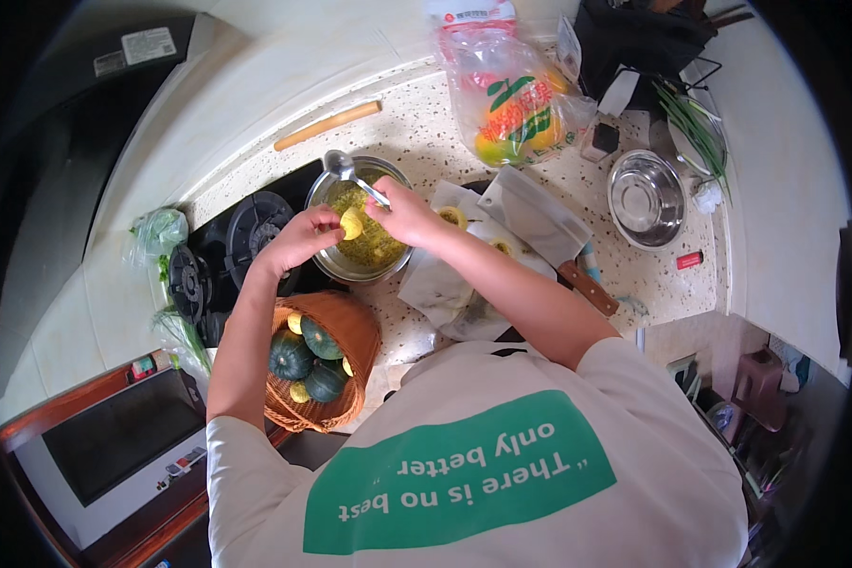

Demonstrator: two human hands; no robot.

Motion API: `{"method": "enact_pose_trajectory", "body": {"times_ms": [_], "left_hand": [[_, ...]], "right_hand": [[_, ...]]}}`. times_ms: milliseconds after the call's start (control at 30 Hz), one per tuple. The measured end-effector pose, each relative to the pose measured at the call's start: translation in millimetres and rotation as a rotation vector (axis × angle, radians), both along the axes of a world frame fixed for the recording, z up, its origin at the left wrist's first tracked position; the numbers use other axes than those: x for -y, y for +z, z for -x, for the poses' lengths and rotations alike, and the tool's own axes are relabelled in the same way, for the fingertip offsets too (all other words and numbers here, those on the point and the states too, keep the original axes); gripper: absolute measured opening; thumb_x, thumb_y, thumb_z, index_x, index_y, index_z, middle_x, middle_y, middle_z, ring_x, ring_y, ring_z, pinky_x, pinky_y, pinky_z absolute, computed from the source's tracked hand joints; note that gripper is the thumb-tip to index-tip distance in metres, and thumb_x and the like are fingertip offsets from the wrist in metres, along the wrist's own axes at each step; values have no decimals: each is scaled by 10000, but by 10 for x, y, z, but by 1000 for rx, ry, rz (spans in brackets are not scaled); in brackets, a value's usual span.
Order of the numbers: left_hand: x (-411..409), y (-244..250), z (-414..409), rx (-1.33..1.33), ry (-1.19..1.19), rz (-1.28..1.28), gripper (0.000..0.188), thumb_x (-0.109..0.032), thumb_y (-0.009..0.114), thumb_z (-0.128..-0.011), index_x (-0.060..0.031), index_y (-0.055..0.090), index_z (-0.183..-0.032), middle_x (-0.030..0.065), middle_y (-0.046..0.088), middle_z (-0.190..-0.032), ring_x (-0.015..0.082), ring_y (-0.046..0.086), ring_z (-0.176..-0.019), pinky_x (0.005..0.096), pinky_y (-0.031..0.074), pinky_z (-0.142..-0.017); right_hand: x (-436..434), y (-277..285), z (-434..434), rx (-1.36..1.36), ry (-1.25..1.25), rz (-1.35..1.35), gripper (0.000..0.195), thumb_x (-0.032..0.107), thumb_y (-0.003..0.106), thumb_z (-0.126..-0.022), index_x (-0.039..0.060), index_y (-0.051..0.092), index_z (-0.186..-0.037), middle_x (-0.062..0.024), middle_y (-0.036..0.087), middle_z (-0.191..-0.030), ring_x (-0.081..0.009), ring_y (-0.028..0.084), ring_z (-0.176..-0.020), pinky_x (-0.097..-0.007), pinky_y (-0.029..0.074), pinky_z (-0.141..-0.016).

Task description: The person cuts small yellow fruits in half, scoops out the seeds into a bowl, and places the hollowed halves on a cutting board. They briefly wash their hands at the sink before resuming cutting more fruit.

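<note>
In my left hand [299,238] is a small yellow fruit piece [352,224], probably a passion fruit shell, pinched at the fingertips. My right hand [413,219] grips the handle of a metal spoon [339,165], whose head points away over the far left rim of the bowl. Beneath both hands stands a round metal bowl [402,172] with yellow, dark-seeded pulp [373,250] in it. Right of the bowl, partly under my right forearm, cut yellow fruit halves [453,215] lie on a white sheet [426,273].
A cleaver [536,213] lies beyond my right forearm. Left are black gas burners [259,227]; nearer, a tipped wicker basket [362,334] holds green squashes [323,380] and yellow fruit. Farther back are a wooden rod [326,126], a fruit bag [518,117] and another metal bowl [646,199].
</note>
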State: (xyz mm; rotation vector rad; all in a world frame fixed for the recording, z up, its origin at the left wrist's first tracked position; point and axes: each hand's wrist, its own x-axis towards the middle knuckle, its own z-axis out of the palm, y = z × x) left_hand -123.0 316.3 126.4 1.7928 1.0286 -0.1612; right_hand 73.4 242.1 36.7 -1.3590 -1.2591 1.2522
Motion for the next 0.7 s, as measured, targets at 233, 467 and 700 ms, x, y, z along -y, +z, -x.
{"method": "enact_pose_trajectory", "body": {"times_ms": [233,467,700], "left_hand": [[-101,-10,201,83,90,85,234,-170,633,-863,17,635,-1004,9,568,-955,97,515,-824,236,418,-747],[23,-169,180,232,525,323,321,-280,608,-926,-80,592,-1177,-10,622,-1036,83,555,-926,231,390,-782],[262,-337,-3,123,705,327,573,-456,702,-838,-93,567,-1260,-57,648,-1036,40,589,-916,212,306,-687]], "right_hand": [[-171,58,11,-139,194,-82,209,70,694,-829,18,561,-980,-75,653,-976,-133,592,-917,-301,464,-850],[-91,-50,153,-192,14,26,245,67,749,-777,15,569,-935,-72,654,-924,-140,602,-845,-297,488,-770],[-36,-41,221,-238,-125,52,272,93,776,-729,26,537,-838,-97,632,-803,-225,627,-793,-349,481,-758]]}}
